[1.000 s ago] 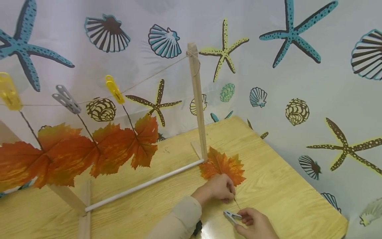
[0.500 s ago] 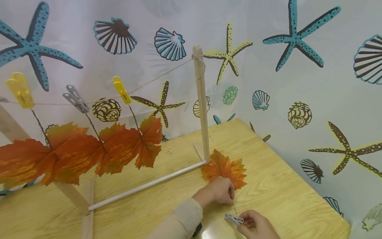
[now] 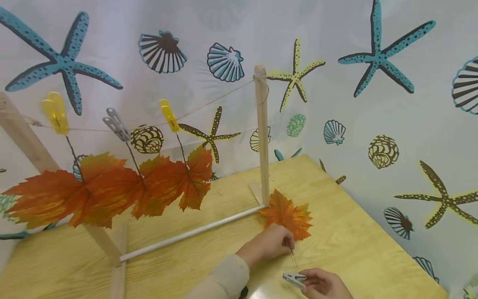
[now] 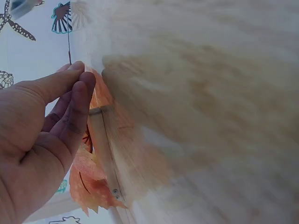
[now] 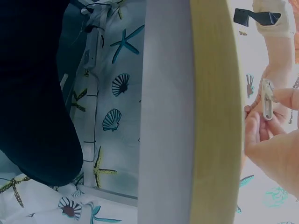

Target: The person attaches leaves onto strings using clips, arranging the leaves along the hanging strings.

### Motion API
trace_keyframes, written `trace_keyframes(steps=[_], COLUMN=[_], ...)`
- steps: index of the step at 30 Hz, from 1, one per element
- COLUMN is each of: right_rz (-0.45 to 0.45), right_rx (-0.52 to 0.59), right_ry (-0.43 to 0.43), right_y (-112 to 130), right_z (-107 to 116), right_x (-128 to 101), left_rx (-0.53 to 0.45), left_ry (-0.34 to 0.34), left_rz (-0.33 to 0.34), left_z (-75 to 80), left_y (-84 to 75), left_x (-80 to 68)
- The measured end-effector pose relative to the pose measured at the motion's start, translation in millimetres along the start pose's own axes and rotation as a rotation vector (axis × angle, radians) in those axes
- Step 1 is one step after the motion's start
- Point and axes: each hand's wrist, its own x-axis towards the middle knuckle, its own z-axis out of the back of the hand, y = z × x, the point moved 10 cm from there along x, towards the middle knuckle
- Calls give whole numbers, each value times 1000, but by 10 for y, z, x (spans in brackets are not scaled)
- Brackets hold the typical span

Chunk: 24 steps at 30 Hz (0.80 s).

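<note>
Leaf on desk: an orange maple leaf [image 3: 286,214] lies flat on the wooden desk [image 3: 358,249], near its right edge, touching the foot of the right wooden post [image 3: 262,133].
Left hand: the left hand [image 3: 269,244] rests on the desk at the leaf's near tip, fingers pinched together on the thin stem [image 3: 293,259].
Right hand: the right hand [image 3: 324,285], at the desk's near edge, grips a grey clothespin [image 3: 294,279] between thumb and fingers; its tip sits just at the end of the stem.
Line: a string [image 3: 209,103] runs between two posts of a small frame, carrying two yellow pegs [image 3: 169,115] and one grey peg [image 3: 116,124].
Hanging leaves: three orange leaves [image 3: 112,187] dangle from those pegs over the desk's left half.
Backdrop: a curtain [image 3: 373,124] printed with starfish and shells.
</note>
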Motion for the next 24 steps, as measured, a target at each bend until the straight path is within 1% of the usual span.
trace_keyframes(steps=[3, 10, 15, 21, 24], right_rz=[19, 47, 47, 82, 81], right_rx=[28, 83, 84, 142, 167], right_ry=[-10, -128, -155, -194, -222], right_y=[48, 169, 205, 266, 278], right_z=[-27, 6, -18, -77, -103], right_x=[-18, -37, -58, -102, -114], left_rx=[-52, -190, -262, -265, -264], left_ry=[-25, -105, -149, -231, -268], left_rz=[-7, -5, 11, 9, 0], left_z=[23, 104, 157, 256, 300], left_y=[13, 82, 128, 137, 134], left_x=[-47, -101, -136, -186, -216])
